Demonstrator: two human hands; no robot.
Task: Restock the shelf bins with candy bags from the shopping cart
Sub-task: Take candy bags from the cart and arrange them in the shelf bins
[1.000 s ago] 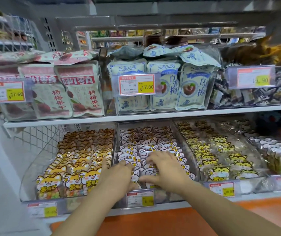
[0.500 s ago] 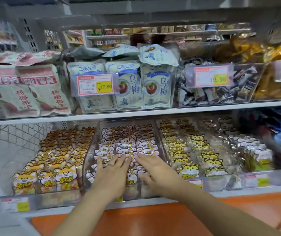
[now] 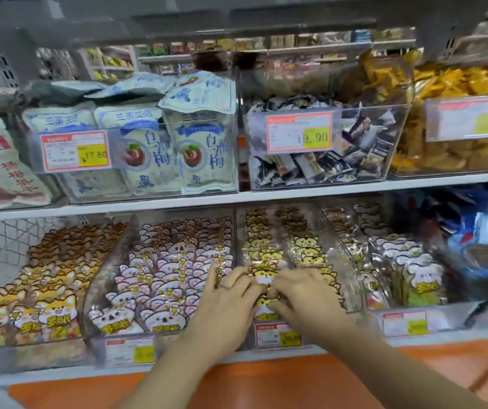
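At the front of the clear bin (image 3: 236, 228), the left hand (image 3: 225, 302) is laid flat with straight fingers. On the right hand (image 3: 304, 296), fingers are bent over the yellow candy bags (image 3: 266, 255), grip not discernible. Farther back, bags are packed in rows.

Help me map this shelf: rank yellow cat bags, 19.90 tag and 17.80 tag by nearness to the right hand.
1. yellow cat bags: lowest, touching the right hand
2. 19.90 tag: upper shelf, above
3. 17.80 tag: upper shelf, far left
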